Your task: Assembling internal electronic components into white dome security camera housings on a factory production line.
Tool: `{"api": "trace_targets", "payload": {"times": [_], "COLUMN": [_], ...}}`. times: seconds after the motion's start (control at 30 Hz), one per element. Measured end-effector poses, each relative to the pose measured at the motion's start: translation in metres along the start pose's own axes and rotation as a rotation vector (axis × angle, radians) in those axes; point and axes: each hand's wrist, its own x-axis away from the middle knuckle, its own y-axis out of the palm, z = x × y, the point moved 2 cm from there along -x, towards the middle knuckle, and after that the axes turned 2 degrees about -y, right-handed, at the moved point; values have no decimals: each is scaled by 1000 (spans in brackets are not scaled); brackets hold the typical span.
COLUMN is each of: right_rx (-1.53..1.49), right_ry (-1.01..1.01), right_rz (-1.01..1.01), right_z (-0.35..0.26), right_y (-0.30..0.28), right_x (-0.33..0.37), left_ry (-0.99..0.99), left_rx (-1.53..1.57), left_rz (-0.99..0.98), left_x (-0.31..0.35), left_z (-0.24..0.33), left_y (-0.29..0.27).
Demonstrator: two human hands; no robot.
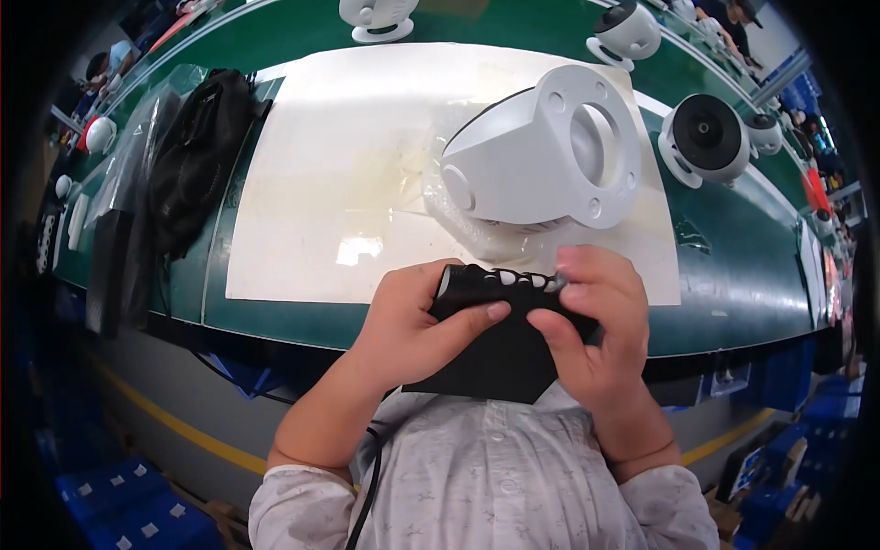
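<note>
In front of my body I hold a black sheet (pixel 490 357), its top edge curled over and showing a row of white oval openings. My left hand (pixel 412 321) grips its left end, thumb pressed on the front. At the right end is my right hand (pixel 600 321), its thumb against the face and its fingers bent at the top edge. A small greyish bit shows by those fingertips, too blurred to name. Just beyond the hands, a white angled mount with a round flange (pixel 495 174) lies on clear plastic wrap (pixel 458 225).
A large white paper sheet (pixel 321 183) covers the green table (pixel 742 275). At left lie a black fabric bag (pixel 202 156) and clear plastic bags (pixel 137 156). White cameras stand around, one with a black front (pixel 706 133) at right. The table's front edge runs before me.
</note>
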Motion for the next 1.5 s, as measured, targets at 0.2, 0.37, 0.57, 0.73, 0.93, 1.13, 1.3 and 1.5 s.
{"api": "trace_targets", "payload": {"times": [0.2, 0.37, 0.57, 0.73, 0.93, 1.13, 1.3, 1.5], "right_rx": [149, -60, -341, -515, -521, -512, 20, 173], "right_ry": [-30, -4, -142, -133, 129, 317, -80, -151], "right_rz": [-92, -127, -47, 42, 42, -243, -320, -212], "right_z": [-2, -7, -12, 20, 75, 73, 57, 44], "right_y": [6, 15, 20, -28, -42, -37, -46, -45], "right_x": [0, -11, -14, -51, -106, -110, -102, -98], "left_ry": [38, 115, 140, 229, 632, 714, 775, 777], "left_rx": [-24, -113, -114, -213, -416, -542, -532, -538], "left_rz": [-12, -16, -83, -2, 18, 112, 151, 141], "left_x": [0, 0, -2, -3, -18, -20, -22, -21], "left_z": [-2, 4, -1, 12, 30, 12, 11, 8], "left_y": [-1, -3, -5, 0, 10, 10, 11, 10]}}
